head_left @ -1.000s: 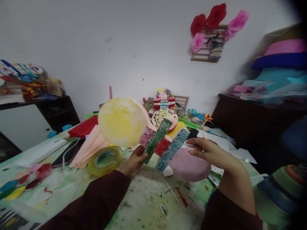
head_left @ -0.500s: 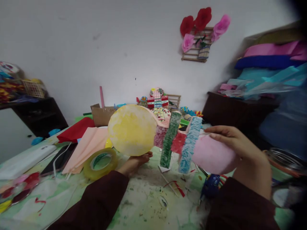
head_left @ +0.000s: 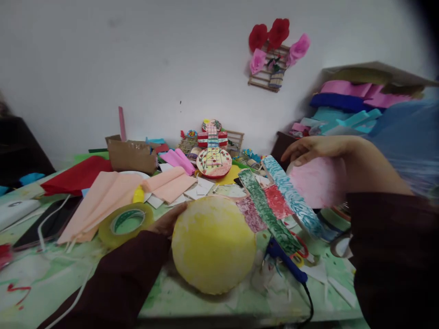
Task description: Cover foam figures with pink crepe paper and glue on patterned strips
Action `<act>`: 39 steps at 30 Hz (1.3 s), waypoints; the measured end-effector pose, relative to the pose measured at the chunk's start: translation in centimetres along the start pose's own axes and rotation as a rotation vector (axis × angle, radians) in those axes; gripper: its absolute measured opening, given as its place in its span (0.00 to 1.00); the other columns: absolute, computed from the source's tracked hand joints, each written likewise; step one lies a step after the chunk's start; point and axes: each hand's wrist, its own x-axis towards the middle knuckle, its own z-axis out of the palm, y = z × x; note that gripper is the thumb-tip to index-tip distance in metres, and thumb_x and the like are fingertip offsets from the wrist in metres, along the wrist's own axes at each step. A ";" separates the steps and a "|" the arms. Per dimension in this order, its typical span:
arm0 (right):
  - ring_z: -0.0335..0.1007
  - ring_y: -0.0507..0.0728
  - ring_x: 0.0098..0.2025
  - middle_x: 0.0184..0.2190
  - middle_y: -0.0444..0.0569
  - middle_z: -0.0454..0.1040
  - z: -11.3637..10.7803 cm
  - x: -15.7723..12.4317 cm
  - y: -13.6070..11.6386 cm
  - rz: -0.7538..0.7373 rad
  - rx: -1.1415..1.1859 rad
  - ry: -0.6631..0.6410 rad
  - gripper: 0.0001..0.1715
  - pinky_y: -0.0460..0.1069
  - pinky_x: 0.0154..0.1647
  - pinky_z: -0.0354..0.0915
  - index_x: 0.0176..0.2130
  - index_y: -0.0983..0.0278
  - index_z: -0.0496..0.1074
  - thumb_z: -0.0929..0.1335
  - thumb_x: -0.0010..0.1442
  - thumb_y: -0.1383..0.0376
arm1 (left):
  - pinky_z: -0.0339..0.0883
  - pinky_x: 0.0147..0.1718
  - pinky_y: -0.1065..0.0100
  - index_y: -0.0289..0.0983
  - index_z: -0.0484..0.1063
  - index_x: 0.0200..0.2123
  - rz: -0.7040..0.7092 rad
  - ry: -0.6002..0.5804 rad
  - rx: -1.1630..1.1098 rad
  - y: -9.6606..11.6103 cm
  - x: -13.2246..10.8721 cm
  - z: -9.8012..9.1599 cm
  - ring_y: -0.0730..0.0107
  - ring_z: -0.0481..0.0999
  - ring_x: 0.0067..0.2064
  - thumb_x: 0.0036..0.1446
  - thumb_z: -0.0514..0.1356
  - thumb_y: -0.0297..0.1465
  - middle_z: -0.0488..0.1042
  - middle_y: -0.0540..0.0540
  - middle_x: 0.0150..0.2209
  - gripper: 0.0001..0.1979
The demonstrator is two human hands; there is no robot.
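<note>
A painted cardboard craft [head_left: 214, 246] is held tilted above the table, its big yellow disc low and near me. A neck with a purple and a red patch runs up to the right. Across it lie a green strip [head_left: 264, 205] and a blue-and-white strip [head_left: 288, 192], and a pink round end [head_left: 313, 183] finishes it. My left hand [head_left: 169, 220] grips the yellow disc at its left edge, with fingertips partly hidden behind. My right hand [head_left: 318, 148] holds the pink end from above, slightly blurred.
A blue glue gun [head_left: 290, 265] lies below the neck, its cord over the table edge. Left are a tape roll [head_left: 103, 228], peach crepe paper [head_left: 99, 201] and a cardboard box [head_left: 132, 155]. A similar finished-looking craft [head_left: 214, 162] leans at the back. Scissors lie at right.
The craft has come down and nearer on its yellow side, while its pink end has risen. My left hand has shifted from beneath the disc to its left edge. The view has turned right.
</note>
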 end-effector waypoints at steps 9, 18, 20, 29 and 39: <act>0.74 0.57 0.40 0.42 0.62 0.78 1.2 4.2 -0.2 -0.066 -0.544 0.611 0.27 0.53 0.46 0.62 0.45 0.75 0.76 0.75 0.46 0.64 | 0.77 0.31 0.64 0.31 0.68 0.55 -0.041 0.093 0.141 0.9 0.3 0.8 0.55 0.82 0.32 0.44 0.71 0.30 0.81 0.35 0.39 0.33; 0.68 0.63 0.49 0.47 0.57 0.73 22.6 4.5 -1.2 -0.276 0.307 1.118 0.26 0.59 0.50 0.65 0.47 0.64 0.71 0.69 0.54 0.52 | 0.77 0.43 0.58 0.31 0.65 0.58 0.138 0.398 -0.151 -1.1 1.7 1.5 0.55 0.82 0.40 0.58 0.62 0.32 0.81 0.36 0.41 0.25; 0.61 0.67 0.58 0.54 0.59 0.69 26.6 5.4 -0.5 -0.146 0.605 1.085 0.35 0.62 0.58 0.59 0.51 0.64 0.69 0.73 0.48 0.50 | 0.76 0.46 0.59 0.33 0.65 0.57 0.172 0.414 -0.172 -1.4 1.7 1.8 0.56 0.81 0.43 0.58 0.62 0.32 0.80 0.36 0.44 0.24; 0.77 0.64 0.41 0.45 0.56 0.79 31.9 6.5 -0.3 -0.105 1.676 0.566 0.42 0.56 0.41 0.72 0.57 0.65 0.66 0.76 0.47 0.53 | 0.74 0.48 0.59 0.38 0.62 0.59 0.179 0.407 -0.080 -2.9 1.5 2.9 0.55 0.80 0.47 0.49 0.70 0.30 0.78 0.39 0.49 0.35; 0.78 0.64 0.42 0.45 0.54 0.79 32.7 6.4 -0.7 -0.062 1.875 0.526 0.52 0.55 0.39 0.72 0.62 0.59 0.57 0.78 0.45 0.56 | 0.74 0.47 0.56 0.42 0.58 0.61 0.114 0.465 -0.123 -2.6 1.7 2.8 0.49 0.78 0.49 0.38 0.74 0.33 0.76 0.39 0.51 0.47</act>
